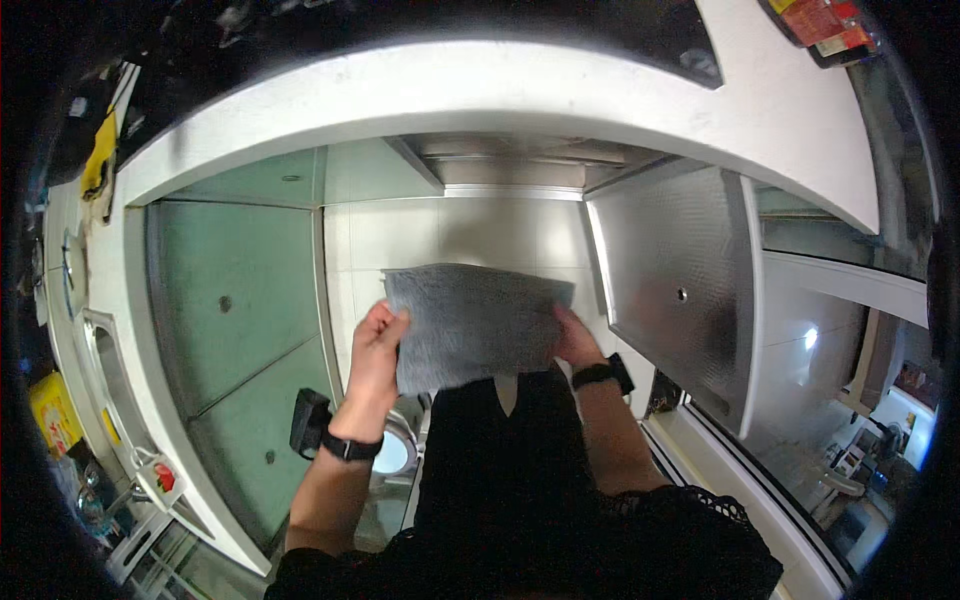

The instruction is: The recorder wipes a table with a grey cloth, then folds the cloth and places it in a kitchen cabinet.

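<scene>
A grey cloth is spread between my two hands, held in front of my body above the tiled floor. My left hand pinches its left edge, thumb on top. On the opposite side, my right hand grips the right edge, its fingers partly hidden behind the fabric. The cloth hangs fairly flat, with its far edge slightly bowed. Dark bands circle both my wrists. Beyond the cloth, an open metal-faced cabinet door stands to the right.
A white countertop curves around ahead and to the left, above green cabinet doors. A cup with a red design and a sink are at the left. A red-labelled bottle stands at the upper right. White floor tiles lie below.
</scene>
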The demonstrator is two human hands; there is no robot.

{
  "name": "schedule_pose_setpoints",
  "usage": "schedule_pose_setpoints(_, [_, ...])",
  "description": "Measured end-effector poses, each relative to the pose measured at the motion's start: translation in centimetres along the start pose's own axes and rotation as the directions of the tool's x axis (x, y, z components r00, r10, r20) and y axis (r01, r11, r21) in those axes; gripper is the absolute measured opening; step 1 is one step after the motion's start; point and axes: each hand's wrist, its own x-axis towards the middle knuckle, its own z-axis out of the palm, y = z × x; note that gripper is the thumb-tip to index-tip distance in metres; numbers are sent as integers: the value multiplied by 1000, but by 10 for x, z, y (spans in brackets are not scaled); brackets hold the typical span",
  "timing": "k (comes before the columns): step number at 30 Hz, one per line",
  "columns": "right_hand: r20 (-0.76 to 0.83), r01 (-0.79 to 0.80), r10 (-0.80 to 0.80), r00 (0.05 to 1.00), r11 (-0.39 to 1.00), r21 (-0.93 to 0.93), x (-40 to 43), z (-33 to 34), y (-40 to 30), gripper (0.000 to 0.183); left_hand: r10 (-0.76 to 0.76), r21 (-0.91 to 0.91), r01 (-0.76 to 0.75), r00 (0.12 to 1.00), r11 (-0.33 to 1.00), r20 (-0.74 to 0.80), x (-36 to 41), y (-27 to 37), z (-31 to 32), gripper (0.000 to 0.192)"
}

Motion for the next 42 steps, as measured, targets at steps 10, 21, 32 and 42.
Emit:
schedule_pose_setpoints(10, [32,470,-751,659,379,-797,221,-64,-82,25,553,807,-409,824,425,126,311,-179,-1,30])
schedule_pose_setpoints(21, [225,104,-909,352,-201,-974,366,-37,-158,33,684,924,-161,718,348,-132,461,-207,79,18])
schedule_pose_setpoints(32, [466,175,-816,341,-432,-885,400,-49,-118,53,418,961,-189,871,-200,258,474,-235,99,58])
schedule_pose_setpoints(42, [523,8,-639,564,-629,-778,319,3,-78,68,362,870,-314,815,-380,452,425,-244,49,68])
